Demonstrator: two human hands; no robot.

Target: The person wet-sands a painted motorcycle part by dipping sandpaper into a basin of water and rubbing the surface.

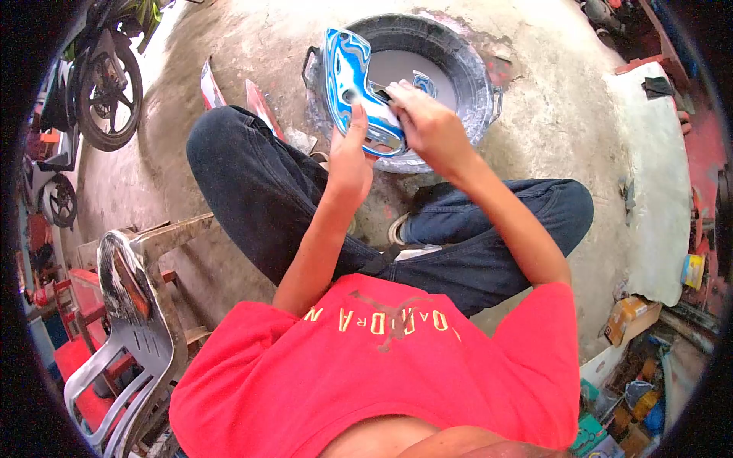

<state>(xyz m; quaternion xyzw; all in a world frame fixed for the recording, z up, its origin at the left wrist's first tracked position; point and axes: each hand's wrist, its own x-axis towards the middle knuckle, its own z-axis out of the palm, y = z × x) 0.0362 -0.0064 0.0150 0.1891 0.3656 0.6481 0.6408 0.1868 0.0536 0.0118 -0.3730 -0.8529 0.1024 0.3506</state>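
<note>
A curved blue and white motorcycle body panel [351, 72], its paint worn into wavy bands, is held up over the near left rim of a black basin [472, 57]. My left hand [353, 156] grips its lower edge from below, thumb on the face near a round hole. My right hand [431, 126] is closed at the panel's right end, with what looks like a dark piece of sandpaper [382, 95] under the fingertips. Cloudy grey water [393, 67] lies in the basin. A blue and white patch shows there; I cannot tell whether it is a reflection.
Red and white panels [259, 107] lie on the concrete floor left of the basin. A motorcycle wheel [109, 91] stands at the upper left. A grey plastic part [126, 336] leans at the lower left. At right are a pale slab [649, 191] and a cardboard box [630, 320].
</note>
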